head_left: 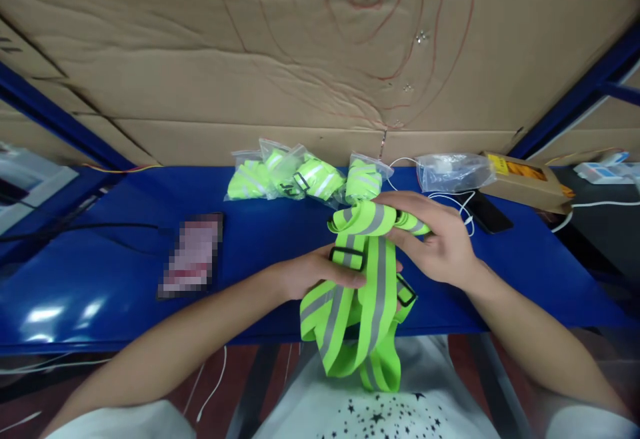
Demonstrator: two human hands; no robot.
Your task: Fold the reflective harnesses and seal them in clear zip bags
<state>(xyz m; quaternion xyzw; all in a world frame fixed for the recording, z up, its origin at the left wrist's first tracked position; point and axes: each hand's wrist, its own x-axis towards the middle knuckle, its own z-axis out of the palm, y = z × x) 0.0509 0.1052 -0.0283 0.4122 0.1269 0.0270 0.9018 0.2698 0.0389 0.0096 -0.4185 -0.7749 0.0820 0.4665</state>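
Observation:
Both of my hands are closed on a neon-green reflective strap (pixel 379 292) with grey stripes and black plastic buckles, held above the front edge of the blue table. My left hand (pixel 320 272) pinches its hanging loops from the left, thumb on top, beside one buckle. Higher up and to the right, my right hand (pixel 435 235) grips a folded-over bundle of the same strap. The loose loops droop below the table edge towards my shirt. Just behind them, a clear plastic bag (pixel 363 179) holds a similar green strap.
More bagged green straps (pixel 285 175) lie at the back of the blue table (pixel 270 232). A phone with a blurred screen (pixel 193 255) is on the left. To the right are a dark phone (pixel 485 212), white cables, a plastic bag (pixel 455 172) and an open cardboard box (pixel 527 182). Cardboard walls the back.

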